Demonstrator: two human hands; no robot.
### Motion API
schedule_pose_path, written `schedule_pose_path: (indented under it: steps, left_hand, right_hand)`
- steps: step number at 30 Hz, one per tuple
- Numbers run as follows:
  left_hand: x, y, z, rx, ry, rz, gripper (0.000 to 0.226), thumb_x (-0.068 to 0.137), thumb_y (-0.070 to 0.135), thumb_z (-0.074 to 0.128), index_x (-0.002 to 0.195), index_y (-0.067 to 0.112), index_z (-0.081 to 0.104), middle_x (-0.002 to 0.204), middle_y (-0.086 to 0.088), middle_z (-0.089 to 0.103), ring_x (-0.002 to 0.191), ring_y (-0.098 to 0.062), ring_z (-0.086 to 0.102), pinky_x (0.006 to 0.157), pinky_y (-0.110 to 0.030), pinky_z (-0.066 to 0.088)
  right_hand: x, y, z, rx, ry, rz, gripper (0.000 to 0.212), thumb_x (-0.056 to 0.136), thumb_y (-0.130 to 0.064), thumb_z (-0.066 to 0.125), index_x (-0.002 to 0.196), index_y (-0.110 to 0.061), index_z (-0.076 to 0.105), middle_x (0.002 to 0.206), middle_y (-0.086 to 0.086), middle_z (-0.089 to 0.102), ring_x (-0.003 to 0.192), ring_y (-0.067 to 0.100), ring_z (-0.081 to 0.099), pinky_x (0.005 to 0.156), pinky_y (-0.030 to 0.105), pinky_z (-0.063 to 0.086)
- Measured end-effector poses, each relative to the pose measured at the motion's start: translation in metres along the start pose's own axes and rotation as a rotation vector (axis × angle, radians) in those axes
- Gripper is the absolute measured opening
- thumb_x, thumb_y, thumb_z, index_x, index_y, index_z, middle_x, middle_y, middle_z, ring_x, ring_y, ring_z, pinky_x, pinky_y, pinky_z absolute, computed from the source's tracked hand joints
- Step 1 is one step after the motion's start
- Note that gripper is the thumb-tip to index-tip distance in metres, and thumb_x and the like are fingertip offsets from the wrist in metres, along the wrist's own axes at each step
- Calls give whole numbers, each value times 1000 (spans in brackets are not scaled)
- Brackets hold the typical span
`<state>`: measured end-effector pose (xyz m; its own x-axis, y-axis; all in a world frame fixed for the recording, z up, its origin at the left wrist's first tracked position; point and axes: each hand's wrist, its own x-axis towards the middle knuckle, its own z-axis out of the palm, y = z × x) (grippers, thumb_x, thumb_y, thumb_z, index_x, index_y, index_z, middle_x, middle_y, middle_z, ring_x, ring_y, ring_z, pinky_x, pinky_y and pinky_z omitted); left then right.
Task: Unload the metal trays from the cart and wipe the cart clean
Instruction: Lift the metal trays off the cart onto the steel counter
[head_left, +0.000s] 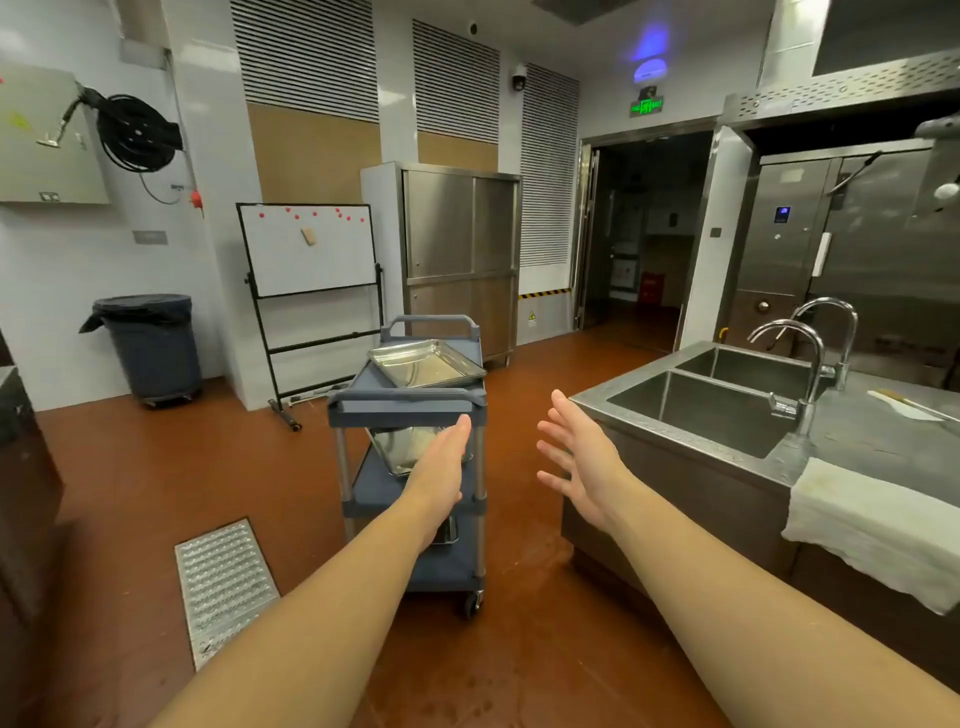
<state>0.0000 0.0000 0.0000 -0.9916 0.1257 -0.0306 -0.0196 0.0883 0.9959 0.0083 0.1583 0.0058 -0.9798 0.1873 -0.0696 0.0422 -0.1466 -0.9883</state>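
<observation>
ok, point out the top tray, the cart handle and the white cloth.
top tray (425, 364): head view, its flat bottom.
cart handle (406, 399): head view, middle of the near bar.
white cloth (872, 527): head view, its hanging front face.

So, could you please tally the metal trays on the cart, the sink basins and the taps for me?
Metal trays: 3, on the top shelf, the middle shelf and the bottom shelf, partly hidden
Sink basins: 2
Taps: 2
Total: 7

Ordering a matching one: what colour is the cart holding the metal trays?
The cart is blue-grey with silver posts; the head view shows it best.
</observation>
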Motion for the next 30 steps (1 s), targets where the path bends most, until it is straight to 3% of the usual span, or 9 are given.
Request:
schedule_pose_path:
  steps: [8,30]
  left_hand:
    - [71,-17,4,-9,-14,-23,55,99,51,30,147,24,29,149,-3,37,135,-24,35,107,-45,34]
    - [373,-49,8,-50,-36,-38,50,97,55,32,139,30,41,140,2,46,127,-18,43,105,-43,38]
  right_hand:
    - [68,18,3,12,-8,41,66,88,-62,47,144,-28,37,147,-2,42,133,23,42,104,45,38]
    - [351,30,27,-56,53,85,63,90,-62,44,141,-27,41,144,-3,45,130,22,45,104,45,38]
